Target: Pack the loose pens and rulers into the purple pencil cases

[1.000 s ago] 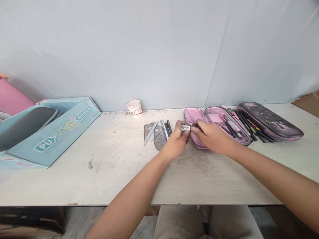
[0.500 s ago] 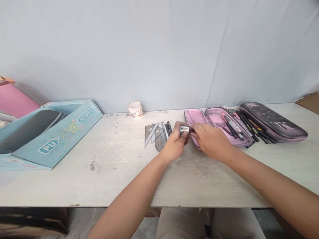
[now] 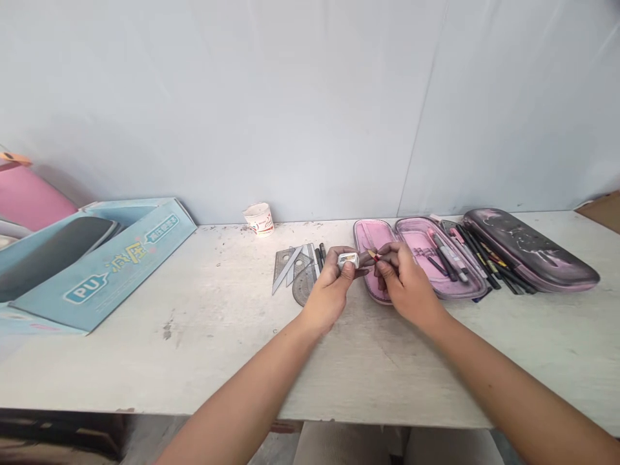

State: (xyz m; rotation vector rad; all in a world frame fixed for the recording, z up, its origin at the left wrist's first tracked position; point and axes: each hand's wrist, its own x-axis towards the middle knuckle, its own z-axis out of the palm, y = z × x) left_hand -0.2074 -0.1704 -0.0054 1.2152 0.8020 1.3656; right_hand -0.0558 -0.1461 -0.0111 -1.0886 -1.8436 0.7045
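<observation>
Our left hand (image 3: 327, 290) pinches a pencil sharpener (image 3: 348, 261) between thumb and fingers; our right hand (image 3: 407, 284) pinches a red pencil (image 3: 374, 256), tip just beside the sharpener, before the open pencil case (image 3: 380, 235).

A pale grey-blue wall (image 3: 290, 110), split by a thin, slanting seam (image 3: 423, 106) right of center, rises behind an off-white desk (image 3: 145, 368) under soft, even light. Dark smudges (image 3: 168, 325) mark the worn desktop, while a faint shadow (image 3: 72, 148) falls across the wall at left. Beneath the desk's front edge, grey floor (image 3: 150, 439) shows beside a dim, dark area at lower left.
</observation>
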